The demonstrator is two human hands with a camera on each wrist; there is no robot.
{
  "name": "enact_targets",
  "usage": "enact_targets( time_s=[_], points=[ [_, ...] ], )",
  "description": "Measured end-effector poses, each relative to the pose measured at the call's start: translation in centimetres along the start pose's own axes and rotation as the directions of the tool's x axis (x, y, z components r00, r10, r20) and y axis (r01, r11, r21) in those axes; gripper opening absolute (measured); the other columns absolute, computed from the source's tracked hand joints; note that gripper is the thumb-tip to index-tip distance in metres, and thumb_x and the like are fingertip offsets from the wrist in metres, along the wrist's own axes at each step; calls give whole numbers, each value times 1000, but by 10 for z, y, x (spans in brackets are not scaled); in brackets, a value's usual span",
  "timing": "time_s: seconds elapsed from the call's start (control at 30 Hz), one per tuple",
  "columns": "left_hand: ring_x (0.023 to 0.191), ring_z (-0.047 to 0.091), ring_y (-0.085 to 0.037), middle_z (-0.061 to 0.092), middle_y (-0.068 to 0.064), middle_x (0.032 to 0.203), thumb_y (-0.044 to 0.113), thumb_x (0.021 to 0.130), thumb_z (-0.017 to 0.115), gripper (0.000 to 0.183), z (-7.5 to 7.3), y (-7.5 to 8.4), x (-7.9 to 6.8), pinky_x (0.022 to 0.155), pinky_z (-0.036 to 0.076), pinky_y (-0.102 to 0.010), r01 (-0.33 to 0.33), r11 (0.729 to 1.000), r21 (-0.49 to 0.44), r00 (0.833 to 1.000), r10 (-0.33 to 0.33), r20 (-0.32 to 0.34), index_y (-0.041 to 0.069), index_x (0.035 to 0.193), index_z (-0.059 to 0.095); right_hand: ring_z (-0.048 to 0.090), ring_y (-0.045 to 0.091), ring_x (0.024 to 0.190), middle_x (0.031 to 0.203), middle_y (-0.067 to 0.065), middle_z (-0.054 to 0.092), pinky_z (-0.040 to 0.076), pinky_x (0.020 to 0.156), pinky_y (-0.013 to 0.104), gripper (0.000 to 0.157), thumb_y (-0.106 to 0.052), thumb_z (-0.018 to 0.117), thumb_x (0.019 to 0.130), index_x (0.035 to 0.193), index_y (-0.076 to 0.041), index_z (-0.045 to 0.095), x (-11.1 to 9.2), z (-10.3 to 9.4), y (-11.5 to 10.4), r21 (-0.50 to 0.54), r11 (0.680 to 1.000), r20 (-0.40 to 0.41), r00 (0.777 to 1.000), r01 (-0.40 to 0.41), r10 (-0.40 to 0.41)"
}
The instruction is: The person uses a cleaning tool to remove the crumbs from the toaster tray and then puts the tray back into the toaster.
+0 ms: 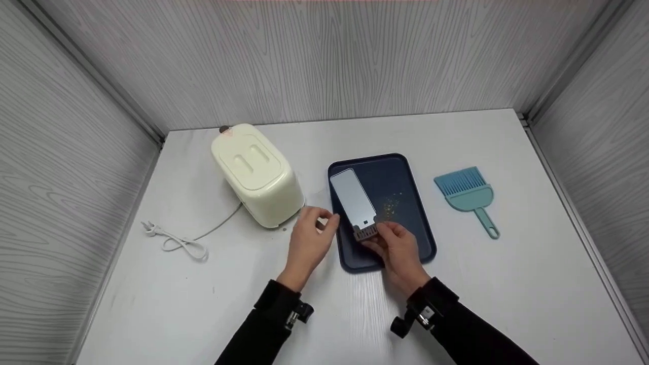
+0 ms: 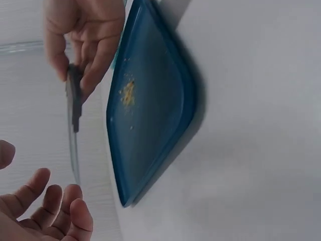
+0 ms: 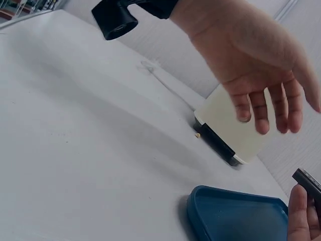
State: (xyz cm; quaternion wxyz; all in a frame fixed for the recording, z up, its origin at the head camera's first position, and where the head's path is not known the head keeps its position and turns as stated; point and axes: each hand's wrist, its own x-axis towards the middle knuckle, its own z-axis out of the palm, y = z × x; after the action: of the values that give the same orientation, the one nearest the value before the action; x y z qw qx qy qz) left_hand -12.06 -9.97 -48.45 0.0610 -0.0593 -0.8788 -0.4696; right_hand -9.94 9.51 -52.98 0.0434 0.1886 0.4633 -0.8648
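Note:
My right hand (image 1: 400, 248) pinches the slotted grey end of a crumb tray (image 1: 353, 195), a long silvery plate. It is held above a dark blue tray (image 1: 413, 203), and in the left wrist view the crumb tray (image 2: 73, 110) appears edge-on. Yellowish crumbs (image 1: 389, 207) lie scattered on the blue tray's surface. My left hand (image 1: 309, 243) hovers at the blue tray's left edge with loosely bent fingers and nothing in them. In the right wrist view that left hand (image 3: 256, 65) hangs in front of the toaster.
Left of the blue tray stands a cream toaster (image 1: 253, 167) with its lid on. Its cord ends in a coiled white plug (image 1: 177, 241) on the table. A teal brush nested with a small dustpan (image 1: 469, 195) lies at the right. Wood-grain panels (image 1: 324, 61) enclose the table.

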Motion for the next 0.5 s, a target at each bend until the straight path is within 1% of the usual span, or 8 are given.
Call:
enact_targets(
  time_s=[0.07, 0.13, 0.23, 0.3, 0.33, 0.37, 0.43, 0.5],
  points=[
    [93, 63, -26, 62, -5, 109, 26, 100, 67, 17, -14, 2, 7, 80, 52, -36, -86, 995, 55, 995, 88, -50, 10, 103, 69, 71, 22, 89, 106, 17, 68, 61, 87, 37, 17, -11, 60, 105, 113, 4, 56, -1, 0, 1, -2, 1000, 4, 1000, -9, 9],
    [97, 64, -28, 63, -8, 110, 21, 98, 68, 15, -27, 2, 14, 84, 53, -38, -179, 976, 126, 977, 191, -95, 8, 105, 69, 71, 22, 91, 107, 18, 68, 61, 88, 38, 18, -11, 60, 105, 114, 4, 56, -1, 1, 3, -11, 1000, 12, 1000, -20, 20],
    [102, 62, -29, 63, -11, 113, 15, 97, 69, 15, -48, 0, 27, 90, 53, -41, -299, 916, 267, 930, 342, -131, 4, 107, 70, 71, 23, 93, 109, 18, 68, 61, 87, 38, 18, -10, 59, 105, 115, 5, 56, -2, 3, 7, -31, 999, 23, 999, -34, 34],
    [109, 60, -32, 63, -15, 117, 12, 96, 69, 19, -62, -4, 36, 96, 51, -43, -348, 866, 359, 901, 415, -128, 2, 112, 70, 71, 24, 94, 110, 19, 68, 61, 87, 38, 18, -9, 58, 106, 115, 6, 56, -3, 4, 10, -46, 998, 33, 998, -44, 45],
    [113, 59, -34, 63, -16, 121, 11, 96, 69, 22, -68, -6, 40, 98, 50, -45, -360, 841, 404, 891, 439, -119, 1, 115, 70, 71, 25, 94, 110, 20, 68, 61, 86, 38, 18, -8, 58, 106, 115, 6, 56, -4, 4, 11, -51, 997, 39, 998, -49, 51],
    [118, 57, -36, 62, -17, 124, 10, 95, 69, 25, -75, -8, 43, 100, 49, -47, -364, 818, 445, 886, 452, -106, 0, 118, 69, 71, 25, 95, 110, 20, 67, 61, 86, 38, 17, -8, 58, 106, 115, 7, 56, -4, 4, 13, -57, 997, 44, 997, -55, 57],
    [128, 52, -42, 60, -20, 133, 11, 96, 70, 33, -86, -13, 50, 108, 44, -53, -358, 785, 506, 887, 455, -78, -1, 126, 67, 70, 26, 95, 110, 21, 66, 61, 86, 39, 17, -7, 57, 106, 115, 7, 54, -6, 5, 15, -73, 995, 60, 996, -65, 69],
    [138, 43, -47, 55, -21, 142, 16, 97, 70, 40, -94, -19, 54, 114, 37, -60, -331, 765, 552, 905, 422, -42, 1, 133, 64, 70, 26, 95, 111, 21, 65, 61, 86, 38, 17, -6, 57, 105, 115, 7, 54, -7, 6, 18, -90, 993, 78, 994, -72, 79]
  ],
)
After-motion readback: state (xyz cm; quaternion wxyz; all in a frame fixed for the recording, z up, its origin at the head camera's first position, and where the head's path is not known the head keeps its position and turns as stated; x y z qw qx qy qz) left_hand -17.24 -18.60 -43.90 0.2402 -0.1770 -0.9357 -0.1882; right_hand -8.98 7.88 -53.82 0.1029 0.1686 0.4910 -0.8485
